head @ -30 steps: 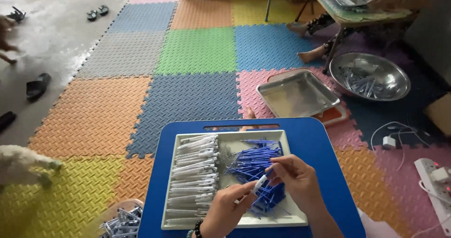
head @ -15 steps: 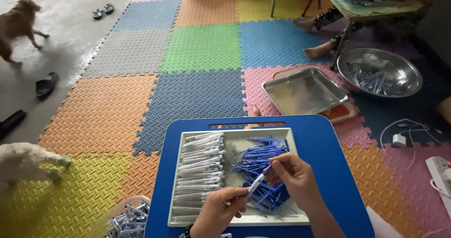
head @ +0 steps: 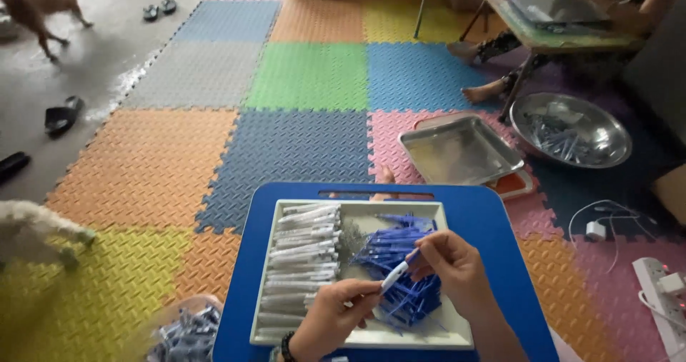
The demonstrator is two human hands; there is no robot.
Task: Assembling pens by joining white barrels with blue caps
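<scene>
**Hands on one pen over the tray**

On the left of our tray [head: 457,337] lie stacked white barrels [head: 300,262]. Our left hand [head: 332,319] pinches one end of a pen [head: 396,270]; our right hand [head: 454,269] pinches the other, blue end, perhaps a cap. Blue parts [head: 400,262] are heaped just beneath the pen.

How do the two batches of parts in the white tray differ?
In the white tray, the clear tubes lie stacked in a neat parallel row on the left; the blue pieces sit in a loose, tangled heap on the right. The tubes are pale and translucent, the pieces vivid blue. Both are slim, and both hands work just above them.
</scene>
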